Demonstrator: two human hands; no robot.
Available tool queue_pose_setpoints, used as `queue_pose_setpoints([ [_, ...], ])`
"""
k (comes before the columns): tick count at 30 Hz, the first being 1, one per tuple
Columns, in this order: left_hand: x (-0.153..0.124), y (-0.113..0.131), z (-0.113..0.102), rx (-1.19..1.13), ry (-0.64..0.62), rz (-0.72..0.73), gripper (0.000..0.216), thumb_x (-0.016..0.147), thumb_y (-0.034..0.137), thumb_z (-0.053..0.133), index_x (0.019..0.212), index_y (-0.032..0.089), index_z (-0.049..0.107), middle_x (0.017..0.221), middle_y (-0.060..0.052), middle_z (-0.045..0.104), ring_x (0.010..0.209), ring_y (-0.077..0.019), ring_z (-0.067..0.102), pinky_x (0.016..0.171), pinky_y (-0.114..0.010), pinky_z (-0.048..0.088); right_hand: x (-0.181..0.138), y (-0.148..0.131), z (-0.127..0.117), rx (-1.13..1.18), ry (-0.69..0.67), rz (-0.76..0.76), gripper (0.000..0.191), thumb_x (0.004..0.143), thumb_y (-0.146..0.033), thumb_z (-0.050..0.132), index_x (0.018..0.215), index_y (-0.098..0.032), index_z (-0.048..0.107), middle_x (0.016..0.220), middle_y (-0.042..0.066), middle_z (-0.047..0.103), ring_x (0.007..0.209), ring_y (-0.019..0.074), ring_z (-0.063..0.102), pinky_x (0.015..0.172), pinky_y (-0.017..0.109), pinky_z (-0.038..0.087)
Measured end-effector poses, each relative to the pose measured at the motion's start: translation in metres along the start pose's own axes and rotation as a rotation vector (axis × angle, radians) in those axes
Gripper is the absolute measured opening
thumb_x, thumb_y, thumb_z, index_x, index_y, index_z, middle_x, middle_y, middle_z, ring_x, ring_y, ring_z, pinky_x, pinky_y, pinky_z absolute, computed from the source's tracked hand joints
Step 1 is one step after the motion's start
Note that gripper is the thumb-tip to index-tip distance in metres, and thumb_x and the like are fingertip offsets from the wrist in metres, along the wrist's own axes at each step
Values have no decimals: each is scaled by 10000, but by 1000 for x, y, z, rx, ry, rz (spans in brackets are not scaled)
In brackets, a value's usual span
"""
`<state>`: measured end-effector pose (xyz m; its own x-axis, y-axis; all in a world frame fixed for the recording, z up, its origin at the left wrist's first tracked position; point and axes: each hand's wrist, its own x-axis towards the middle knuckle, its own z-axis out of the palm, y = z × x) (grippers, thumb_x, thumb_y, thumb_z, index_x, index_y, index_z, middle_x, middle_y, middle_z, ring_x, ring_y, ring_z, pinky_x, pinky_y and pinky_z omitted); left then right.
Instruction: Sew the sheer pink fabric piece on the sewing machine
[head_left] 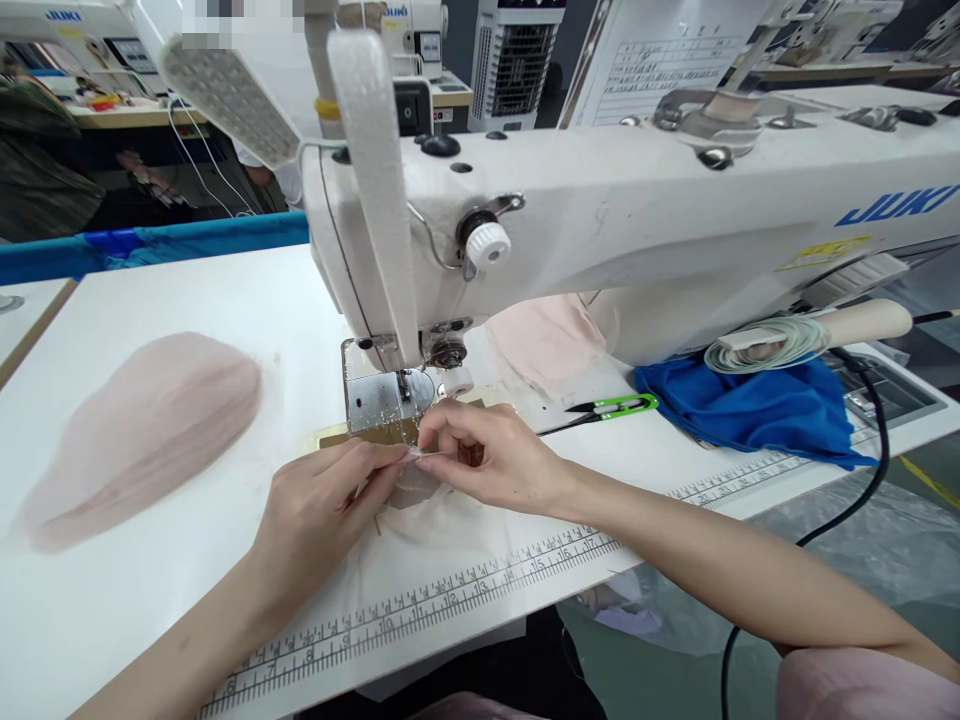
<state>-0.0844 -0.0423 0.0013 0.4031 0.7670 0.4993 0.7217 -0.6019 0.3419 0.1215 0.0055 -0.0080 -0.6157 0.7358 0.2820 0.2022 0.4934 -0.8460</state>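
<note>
Both hands meet just in front of the needle area of a white sewing machine. My left hand pinches one side of a thin, sheer pale fabric piece. Opposite it, my right hand pinches the same fabric between thumb and forefinger, fingertips almost touching those of the left. The fabric hangs below the fingers over the white table, and its outline is hard to make out. Behind the fingertips lie the metal needle plate and the presser foot.
Sheer pink fabric lies on the left; another pink piece is under the machine arm. Green thread snips and a blue cloth sit to the right. A printed ruler follows the front edge. A black cable hangs at right.
</note>
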Motion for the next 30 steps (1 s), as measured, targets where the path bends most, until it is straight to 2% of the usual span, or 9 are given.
queue_pose_setpoints([
  [7, 1, 0, 0, 24, 13, 13, 65, 921, 192, 602, 956, 247, 606, 748, 60, 715, 583, -85, 629, 508, -212, 459, 0, 0, 0, -14, -3, -29, 61, 867, -155, 609, 913, -189, 589, 551, -112, 451, 483, 47, 452, 539, 184, 420],
  [14, 3, -1, 2, 49, 139, 112, 36, 901, 180, 643, 890, 209, 624, 669, 71, 681, 523, -52, 577, 465, -178, 434, 0, 0, 0, -29, 7, -58, 89, 872, -142, 616, 946, -160, 662, 561, -103, 448, 499, 43, 454, 536, 169, 430],
  [17, 3, -2, 1, 75, 149, 123, 44, 898, 177, 647, 883, 205, 616, 684, 63, 685, 536, -56, 581, 489, -185, 452, 1, 0, 0, -46, 10, -88, 125, 874, -133, 621, 970, -157, 696, 562, -91, 509, 503, 45, 477, 539, 166, 446],
  [19, 2, -3, 1, 96, 151, 136, 52, 895, 173, 650, 882, 205, 611, 682, 62, 683, 534, -58, 578, 500, -192, 457, 1, 1, 0, -51, 18, -128, 129, 891, -139, 614, 974, -160, 711, 626, -60, 621, 533, 50, 536, 549, 167, 470],
  [21, 1, -3, 0, 122, 144, 150, 58, 893, 167, 651, 884, 206, 609, 680, 63, 682, 541, -63, 587, 513, -197, 463, 0, 4, 1, -77, 70, -204, 124, 916, -155, 601, 963, -164, 716, 757, -19, 720, 626, 62, 623, 590, 168, 509],
  [23, 1, -3, -1, 145, 142, 157, 55, 897, 164, 643, 890, 207, 609, 692, 61, 690, 550, -69, 601, 524, -200, 468, 0, 7, 2, -192, 183, -339, 124, 933, -174, 593, 948, -163, 716, 801, -7, 747, 670, 65, 656, 597, 161, 522],
  [26, -1, -2, 1, 138, 129, 104, 22, 918, 188, 614, 940, 192, 610, 720, 50, 707, 537, -68, 611, 506, -191, 466, -2, 9, 1, -517, 337, -596, 83, 906, -173, 643, 881, -150, 718, 614, -47, 674, 510, 50, 563, 466, 168, 448],
  [30, -1, -1, 4, 95, 99, 89, 170, 932, 179, 591, 1098, 175, 625, 793, 25, 730, 630, -77, 662, 567, -176, 502, -2, 6, -5, -787, 362, -829, 33, 867, -150, 694, 856, -159, 725, 517, -89, 588, 429, 34, 442, 385, 195, 340],
])
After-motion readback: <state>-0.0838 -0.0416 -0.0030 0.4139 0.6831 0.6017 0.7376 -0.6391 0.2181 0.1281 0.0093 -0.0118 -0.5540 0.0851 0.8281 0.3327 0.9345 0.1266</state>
